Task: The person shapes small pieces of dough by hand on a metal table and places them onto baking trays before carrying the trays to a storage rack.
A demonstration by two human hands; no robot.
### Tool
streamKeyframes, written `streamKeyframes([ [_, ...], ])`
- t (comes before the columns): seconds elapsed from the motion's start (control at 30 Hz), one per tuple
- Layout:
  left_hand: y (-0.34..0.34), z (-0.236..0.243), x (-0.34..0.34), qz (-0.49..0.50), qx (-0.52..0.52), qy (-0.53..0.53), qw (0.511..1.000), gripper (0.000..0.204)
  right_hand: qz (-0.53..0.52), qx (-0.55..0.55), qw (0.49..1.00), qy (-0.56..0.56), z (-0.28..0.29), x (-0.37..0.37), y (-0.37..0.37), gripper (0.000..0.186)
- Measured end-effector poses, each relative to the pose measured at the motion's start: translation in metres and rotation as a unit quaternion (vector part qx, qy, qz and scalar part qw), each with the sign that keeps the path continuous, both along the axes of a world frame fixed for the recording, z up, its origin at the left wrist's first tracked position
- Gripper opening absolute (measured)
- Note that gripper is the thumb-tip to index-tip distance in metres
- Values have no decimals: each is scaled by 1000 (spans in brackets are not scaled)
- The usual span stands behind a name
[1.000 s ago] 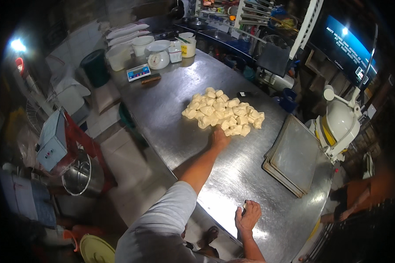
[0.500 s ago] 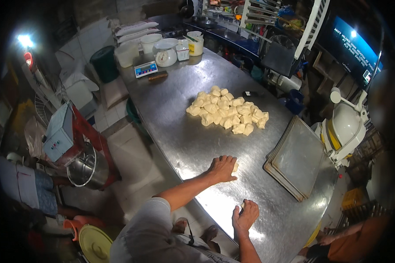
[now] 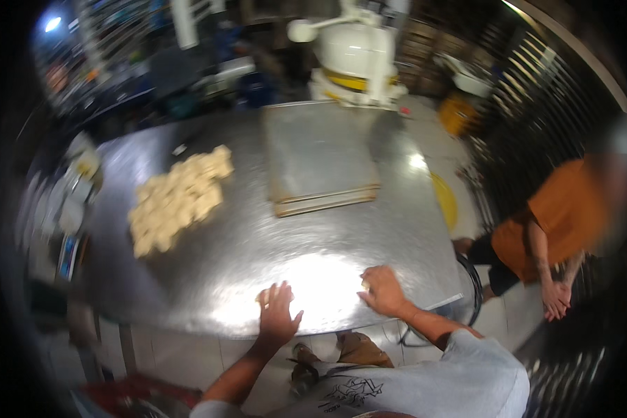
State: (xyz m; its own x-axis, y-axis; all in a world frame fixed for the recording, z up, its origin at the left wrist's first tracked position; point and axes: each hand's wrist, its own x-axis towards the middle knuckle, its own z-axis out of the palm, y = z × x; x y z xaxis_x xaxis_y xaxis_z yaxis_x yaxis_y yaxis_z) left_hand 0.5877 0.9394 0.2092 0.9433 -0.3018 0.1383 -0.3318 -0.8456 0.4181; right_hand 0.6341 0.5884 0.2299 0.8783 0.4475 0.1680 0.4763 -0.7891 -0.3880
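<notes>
My left hand [image 3: 277, 313] lies palm down on the steel table [image 3: 237, 268] near its front edge, fingers stretched out over a small pale piece of dough that barely shows beside them. To its right, my right hand [image 3: 384, 291] rests on the same table with its fingers curled around another small piece of dough [image 3: 364, 285]. Most of that piece is hidden under the fingers. Farther left on the table sits a pile of pale dough pieces [image 3: 181, 198], apart from both hands. The picture is somewhat smeared.
Stacked metal trays [image 3: 320, 153] lie at the table's far middle. Behind them stands a white machine [image 3: 355, 59] with a yellow band. A person in an orange shirt [image 3: 561, 205] is at the right, hands together. Left are containers and a scale [image 3: 68, 258].
The view has swung to the right, bringing the person in orange further into sight and shifting the dough pile leftward. Both hands remain low over the table's near side, each at a dough piece.
</notes>
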Motion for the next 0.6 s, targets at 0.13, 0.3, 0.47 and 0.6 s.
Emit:
streamKeyframes([
  [0.13, -10, -22, 83, 11, 174, 12, 985, 72, -10, -144, 989, 33, -13, 5, -6, 77],
  [0.3, -30, 11, 155, 98, 122, 1, 988, 80, -154, -100, 981, 57, -15, 103, 21, 91],
  [0.47, -33, 4, 63, 24, 151, 91, 984, 84, -60, 6, 997, 53, -21, 11, 0, 91],
  [0.6, -13, 0, 57, 33, 172, 18, 984, 88, 35, -20, 999, 17, -20, -25, -9, 92],
])
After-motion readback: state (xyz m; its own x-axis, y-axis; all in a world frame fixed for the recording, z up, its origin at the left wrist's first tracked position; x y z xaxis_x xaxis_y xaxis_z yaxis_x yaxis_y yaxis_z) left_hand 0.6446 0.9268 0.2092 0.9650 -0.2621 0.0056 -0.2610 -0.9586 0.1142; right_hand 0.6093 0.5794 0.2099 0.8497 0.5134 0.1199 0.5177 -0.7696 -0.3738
